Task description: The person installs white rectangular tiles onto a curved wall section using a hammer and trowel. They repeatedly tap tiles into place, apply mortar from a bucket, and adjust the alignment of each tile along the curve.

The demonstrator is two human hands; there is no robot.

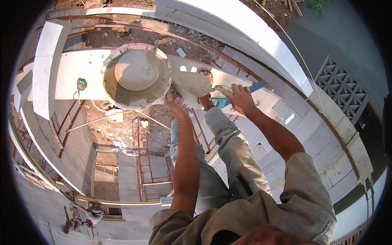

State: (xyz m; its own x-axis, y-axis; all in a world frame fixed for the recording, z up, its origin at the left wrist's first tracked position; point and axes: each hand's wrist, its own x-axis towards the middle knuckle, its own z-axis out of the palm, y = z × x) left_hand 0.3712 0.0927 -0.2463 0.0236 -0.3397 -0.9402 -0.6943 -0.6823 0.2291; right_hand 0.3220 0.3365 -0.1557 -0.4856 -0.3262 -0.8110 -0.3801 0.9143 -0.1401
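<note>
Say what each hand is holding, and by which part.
Right hand: trowel, by its handle. Left hand: at the near rim of the bucket; whether it grips cannot be told.

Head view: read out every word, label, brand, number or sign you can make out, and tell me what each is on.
No text can be read.
Tape measure: any marking is too small to read.
Saw: no legible lettering.
Trowel and bucket: no lettering shows.
</note>
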